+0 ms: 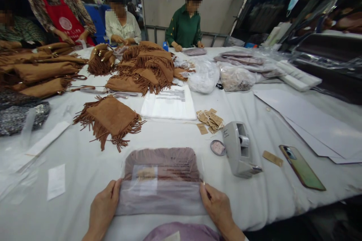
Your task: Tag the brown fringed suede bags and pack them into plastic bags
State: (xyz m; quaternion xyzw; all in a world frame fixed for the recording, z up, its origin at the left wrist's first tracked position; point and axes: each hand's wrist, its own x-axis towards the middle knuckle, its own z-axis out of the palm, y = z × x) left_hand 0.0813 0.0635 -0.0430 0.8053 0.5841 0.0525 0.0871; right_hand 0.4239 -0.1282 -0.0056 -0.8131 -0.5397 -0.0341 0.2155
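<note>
A clear plastic bag (161,199) with printed text lies flat on the cloth-covered table in front of me. Inside it shows a brownish-mauve item with rounded corners (169,154), along with a pale card. My left hand (104,203) pinches the bag's left edge between thumb and fingers. On the opposite edge, my right hand (216,203) grips the plastic in the same way. Beyond the bag, to the left, rests a brown suede fringed pouch (113,115). Something purple (183,231) shows at the bottom of the view, partly cut off.
A grey tape dispenser (236,150) stands to the right, with a phone (304,167) farther right. Paper tags (210,118) lie behind it, near stacked white plastic bags (169,103). Fringed suede bags (147,66) are heaped farther back. Several people work across the table.
</note>
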